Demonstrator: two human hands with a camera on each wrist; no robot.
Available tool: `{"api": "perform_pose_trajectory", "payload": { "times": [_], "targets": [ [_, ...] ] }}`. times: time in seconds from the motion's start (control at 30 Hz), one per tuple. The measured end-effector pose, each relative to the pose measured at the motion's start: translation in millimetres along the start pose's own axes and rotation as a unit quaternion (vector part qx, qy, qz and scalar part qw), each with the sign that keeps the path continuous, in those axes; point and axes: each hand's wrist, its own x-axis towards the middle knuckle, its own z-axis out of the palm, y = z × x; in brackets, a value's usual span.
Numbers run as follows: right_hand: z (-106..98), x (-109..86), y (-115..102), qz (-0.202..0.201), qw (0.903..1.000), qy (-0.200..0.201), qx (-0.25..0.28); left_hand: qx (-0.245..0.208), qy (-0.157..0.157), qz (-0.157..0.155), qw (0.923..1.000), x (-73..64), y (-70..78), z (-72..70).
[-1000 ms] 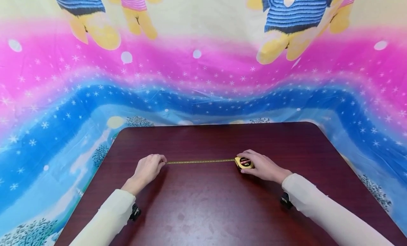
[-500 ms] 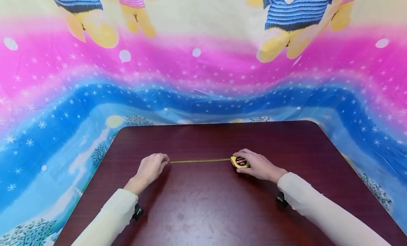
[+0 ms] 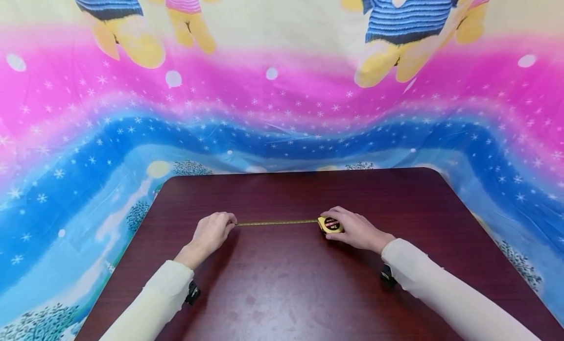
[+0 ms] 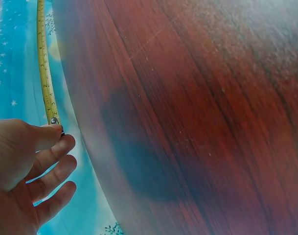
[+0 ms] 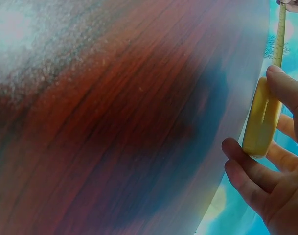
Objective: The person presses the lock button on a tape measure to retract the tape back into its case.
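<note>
A yellow tape measure with a black and red label is gripped in my right hand, thumb on one side and fingers on the other. Its yellow blade stretches straight across to my left hand. In the left wrist view, the thumb and index finger pinch the blade's metal end hook, while the other fingers are loosely bent. The right wrist view shows the case edge-on, with the thumb close to where the blade comes out. Both hands are held above the table.
The dark reddish-brown table has rounded far corners. A printed cloth in pink and blue hangs behind it and along both sides. Each wrist wears a small black camera, such as the left one.
The tape measure in my right hand has moved left, and my left hand has shifted slightly right. The exposed blade between them has become shorter. Both hands keep their hold.
</note>
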Motion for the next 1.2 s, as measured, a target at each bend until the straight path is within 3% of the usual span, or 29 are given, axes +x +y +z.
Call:
{"api": "perform_pose_trajectory", "payload": {
  "times": [1.2],
  "targets": [
    [8.8, 7.9, -6.6, -0.007, 1.0000, -0.002, 0.005, 0.002, -0.021, -0.008, 0.9997, 1.5, 15.2, 9.3]
  ]
}}
